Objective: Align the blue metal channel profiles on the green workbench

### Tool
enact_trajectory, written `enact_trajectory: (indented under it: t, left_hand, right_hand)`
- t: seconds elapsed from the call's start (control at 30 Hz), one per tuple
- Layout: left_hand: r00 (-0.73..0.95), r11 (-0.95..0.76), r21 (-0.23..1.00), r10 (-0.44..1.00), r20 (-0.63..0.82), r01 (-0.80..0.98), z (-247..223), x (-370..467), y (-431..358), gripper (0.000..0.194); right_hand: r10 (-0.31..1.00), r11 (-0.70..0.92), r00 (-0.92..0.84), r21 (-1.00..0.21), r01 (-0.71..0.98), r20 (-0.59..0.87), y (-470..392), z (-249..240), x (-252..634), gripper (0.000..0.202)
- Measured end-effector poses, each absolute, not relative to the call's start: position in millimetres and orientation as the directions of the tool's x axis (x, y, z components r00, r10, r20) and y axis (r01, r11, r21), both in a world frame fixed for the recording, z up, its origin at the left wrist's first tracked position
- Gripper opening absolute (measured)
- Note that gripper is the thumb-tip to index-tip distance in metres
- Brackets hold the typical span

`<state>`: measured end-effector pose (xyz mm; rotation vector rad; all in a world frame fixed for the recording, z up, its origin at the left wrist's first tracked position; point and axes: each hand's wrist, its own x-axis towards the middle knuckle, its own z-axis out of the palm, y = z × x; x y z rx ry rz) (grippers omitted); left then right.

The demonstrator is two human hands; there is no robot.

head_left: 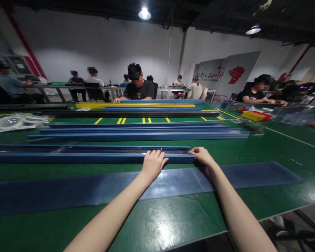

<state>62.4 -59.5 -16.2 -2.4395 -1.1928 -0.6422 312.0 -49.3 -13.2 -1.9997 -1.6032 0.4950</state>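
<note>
A long blue channel profile [94, 158] lies across the green table, its open side up, with a shiny clear strip [126, 150] inside it. Over its front wall, near the right end, my left hand [154, 162] is closed, fingers reaching into the channel and thumb along the front. At the channel's right end my right hand [201, 154] is closed in a pinch; what is between the fingertips is too small to make out. Below both hands a flat, bluish see-through sheet [173, 182] is spread along the table, partly hidden by my forearms.
Behind lie several more blue channels [136, 135], a black profile [136, 114] and a yellow one [136, 105]. Bagged white coils [18, 122] rest at the left. A yellow-and-red tray [255, 116] stands at the right. A co-worker [139, 87] sits across the green table [178, 217].
</note>
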Motion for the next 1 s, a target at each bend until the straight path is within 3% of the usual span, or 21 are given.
enact_trajectory:
  t: [1.0]
  left_hand:
    - [0.539,-0.588,-0.091,0.656,0.528,0.804,-16.9,62.7,-59.0,0.025]
  right_hand:
    - [0.975,-0.147,0.214,-0.56,0.816,0.055,-48.6,-14.7,311.9,0.02]
